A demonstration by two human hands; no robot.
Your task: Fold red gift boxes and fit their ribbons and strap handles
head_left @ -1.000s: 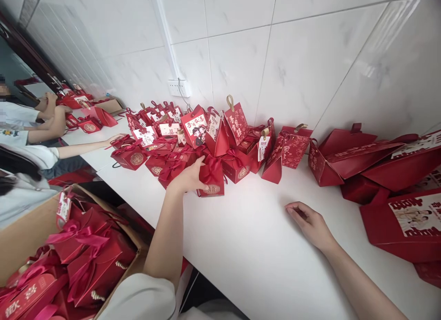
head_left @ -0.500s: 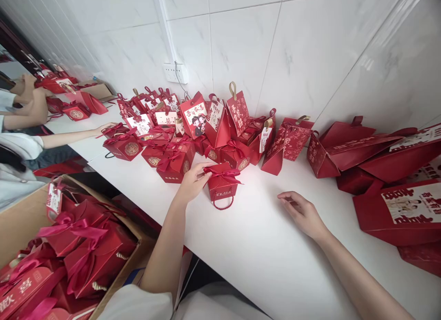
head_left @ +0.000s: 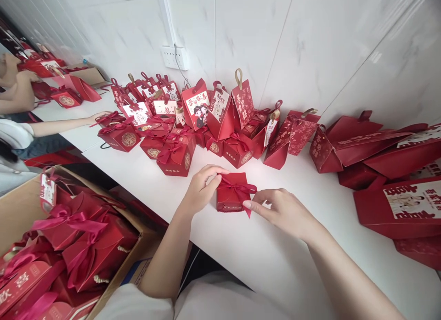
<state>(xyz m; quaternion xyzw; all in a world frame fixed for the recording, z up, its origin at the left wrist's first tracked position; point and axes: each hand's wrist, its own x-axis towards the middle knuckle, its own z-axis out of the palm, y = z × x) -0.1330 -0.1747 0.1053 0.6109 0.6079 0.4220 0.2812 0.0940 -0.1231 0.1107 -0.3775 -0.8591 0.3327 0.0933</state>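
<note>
A small red gift box stands on the white table in front of me, a dark red ribbon tied in a bow across its top. My left hand grips the box at its upper left corner, thumb and forefinger closed by the ribbon's left end. At the right side, my right hand pinches the ribbon's right end between thumb and fingers; one pointed tail hangs below the thumb. Just behind the box is another red gift box with a bow and a gold round emblem.
Many red gift boxes crowd the table along the tiled wall, with larger red boxes at the right. A cardboard carton full of beribboned boxes is at lower left. Co-workers' arms reach in from the left. A socket is on the wall.
My right hand has moved left from the bare tabletop to the ribbon and closed on it. The box has shifted slightly toward the right, its cord handle no longer showing in front.
</note>
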